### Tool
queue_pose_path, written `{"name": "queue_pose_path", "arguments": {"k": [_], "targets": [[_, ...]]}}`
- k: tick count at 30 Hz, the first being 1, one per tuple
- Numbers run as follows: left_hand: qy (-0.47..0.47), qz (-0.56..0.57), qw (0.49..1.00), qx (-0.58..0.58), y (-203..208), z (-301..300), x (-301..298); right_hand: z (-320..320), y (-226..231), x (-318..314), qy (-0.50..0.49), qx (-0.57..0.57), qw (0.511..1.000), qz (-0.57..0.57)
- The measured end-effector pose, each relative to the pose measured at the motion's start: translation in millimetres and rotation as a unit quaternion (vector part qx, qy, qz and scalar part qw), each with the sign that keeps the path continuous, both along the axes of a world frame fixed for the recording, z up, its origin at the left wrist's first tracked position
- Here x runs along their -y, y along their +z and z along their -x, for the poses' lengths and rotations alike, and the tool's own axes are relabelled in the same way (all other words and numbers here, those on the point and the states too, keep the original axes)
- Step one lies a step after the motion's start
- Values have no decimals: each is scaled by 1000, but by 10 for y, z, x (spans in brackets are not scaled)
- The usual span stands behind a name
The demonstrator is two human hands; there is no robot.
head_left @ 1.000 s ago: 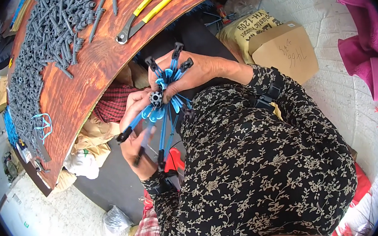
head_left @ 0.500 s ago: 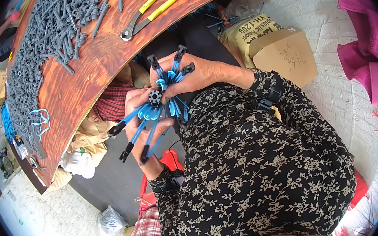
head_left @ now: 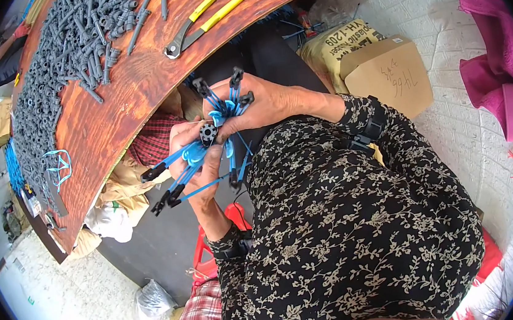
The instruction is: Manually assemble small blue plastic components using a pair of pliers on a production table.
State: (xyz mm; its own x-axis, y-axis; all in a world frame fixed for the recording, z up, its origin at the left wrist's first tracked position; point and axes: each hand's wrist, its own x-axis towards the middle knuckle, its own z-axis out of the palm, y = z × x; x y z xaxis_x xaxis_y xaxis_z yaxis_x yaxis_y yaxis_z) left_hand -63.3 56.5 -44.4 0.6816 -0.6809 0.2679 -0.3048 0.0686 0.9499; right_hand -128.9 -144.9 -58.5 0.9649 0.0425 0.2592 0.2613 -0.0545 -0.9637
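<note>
Between my hands is a spoked frame of thin blue ribs (head_left: 193,153) with black end pieces, set around a black notched hub (head_left: 208,134). My left hand (head_left: 209,166) is closed round its lower left side, the thumb pressed against ribs just under the hub. My right hand (head_left: 268,104) pinches the upper ribs close to the hub, its thumb touching the hub's right side. Several ribs fan out to the lower left, others point up, and a few hang at the lower right. The fingers behind the frame are partly hidden.
A curved wooden table (head_left: 132,88) lies ahead, bearing a heap of grey plastic parts (head_left: 81,38) and yellow-handled pliers (head_left: 212,19). A cardboard box (head_left: 388,79) and a yellowish sack (head_left: 326,54) stand at the right. A red stool (head_left: 202,251) is at lower left.
My left thumb has moved up toward the hub. The lower left ribs have swung left and bunched closer, while some now hang apart at the lower right. The right hand shifted slightly left.
</note>
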Motion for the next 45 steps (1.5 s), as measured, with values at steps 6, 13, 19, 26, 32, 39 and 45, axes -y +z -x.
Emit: {"name": "queue_pose_path", "arguments": {"k": [6,13,19,26,32,39,45], "targets": [[35,-9,999,31,12,-3,-4,6,1,-11,4,15,1000,18],[63,-12,994,91,-20,8,-34,-38,98,107,79,38,994,69],[49,-13,992,115,-57,-25,-86,-100,-10,270,258,-87,932,-238],[13,2,991,130,1,-54,-55,-140,94,275,220,-93,961,-142],[13,-14,993,120,24,-46,-58,-191,67,235,182,-66,980,-34],[33,-26,985,165,6,-40,-29,-199,24,201,142,27,989,36],[60,-15,991,120,-39,-30,-56,-106,21,123,77,54,994,63]]}}
